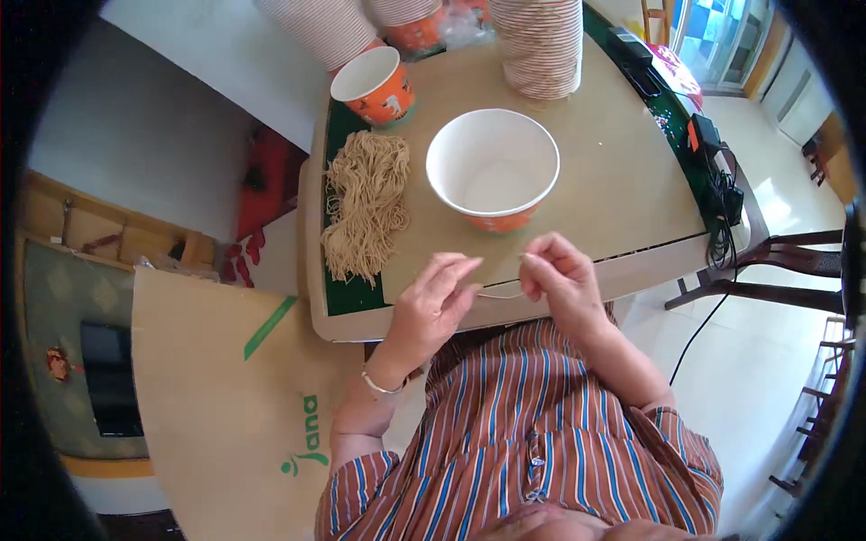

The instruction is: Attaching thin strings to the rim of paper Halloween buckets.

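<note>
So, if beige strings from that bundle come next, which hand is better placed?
Probably the left hand: it is closer to the bundle of beige strings, at the left of the table. The right hand is farther away. A pale string spans the gap between the hands, so neither looks clearly free.

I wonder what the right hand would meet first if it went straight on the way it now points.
The right hand would probably meet the large paper tub first, on its near side, though from one view the hand's height is unclear.
</note>
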A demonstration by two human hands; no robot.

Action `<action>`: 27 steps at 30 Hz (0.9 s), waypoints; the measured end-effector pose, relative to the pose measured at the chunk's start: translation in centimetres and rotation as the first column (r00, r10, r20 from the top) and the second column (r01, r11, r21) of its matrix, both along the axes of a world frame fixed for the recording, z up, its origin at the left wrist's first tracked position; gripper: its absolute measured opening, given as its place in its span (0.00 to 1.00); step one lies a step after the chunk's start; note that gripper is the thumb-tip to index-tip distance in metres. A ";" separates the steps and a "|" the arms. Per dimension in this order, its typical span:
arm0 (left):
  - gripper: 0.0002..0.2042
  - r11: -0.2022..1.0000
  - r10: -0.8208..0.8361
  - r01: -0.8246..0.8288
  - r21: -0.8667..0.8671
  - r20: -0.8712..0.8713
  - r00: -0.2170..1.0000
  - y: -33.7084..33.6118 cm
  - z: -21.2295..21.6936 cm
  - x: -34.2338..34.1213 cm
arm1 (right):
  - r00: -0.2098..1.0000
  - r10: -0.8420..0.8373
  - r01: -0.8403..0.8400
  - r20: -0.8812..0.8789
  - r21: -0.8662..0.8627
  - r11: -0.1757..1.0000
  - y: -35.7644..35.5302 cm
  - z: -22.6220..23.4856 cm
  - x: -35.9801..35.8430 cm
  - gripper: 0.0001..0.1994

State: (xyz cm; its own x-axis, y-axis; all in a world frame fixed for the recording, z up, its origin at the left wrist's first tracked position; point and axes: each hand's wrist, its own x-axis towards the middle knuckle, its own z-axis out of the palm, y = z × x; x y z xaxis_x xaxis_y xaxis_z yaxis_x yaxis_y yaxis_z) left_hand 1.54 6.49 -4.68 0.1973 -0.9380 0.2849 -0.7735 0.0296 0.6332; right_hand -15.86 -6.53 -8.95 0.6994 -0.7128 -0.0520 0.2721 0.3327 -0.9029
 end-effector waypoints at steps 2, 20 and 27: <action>0.17 0.998 0.001 -0.004 -0.057 -0.058 0.998 -1.4 0.4 -1.0 | 0.993 0.079 -0.085 0.091 0.069 0.994 0.5 0.1 0.6 0.04; 0.06 0.982 -0.147 0.041 -0.187 -0.601 0.786 -4.2 -1.6 -2.0 | 0.943 0.155 -0.250 0.295 0.316 0.915 0.2 0.0 0.2 0.06; 0.04 0.989 -0.107 0.032 -0.145 -0.548 0.830 -4.6 -1.6 -1.7 | 0.969 0.121 -0.175 0.216 0.248 0.953 0.1 -0.5 0.2 0.04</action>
State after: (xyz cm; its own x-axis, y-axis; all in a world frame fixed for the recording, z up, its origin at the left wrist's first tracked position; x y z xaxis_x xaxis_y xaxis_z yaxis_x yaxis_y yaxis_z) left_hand -0.16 1.86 -6.23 0.2926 -0.9194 0.2629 -0.2879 0.1775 0.9411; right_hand -15.63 -6.47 -9.48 0.8111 -0.5801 -0.0747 0.3640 0.6007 -0.7118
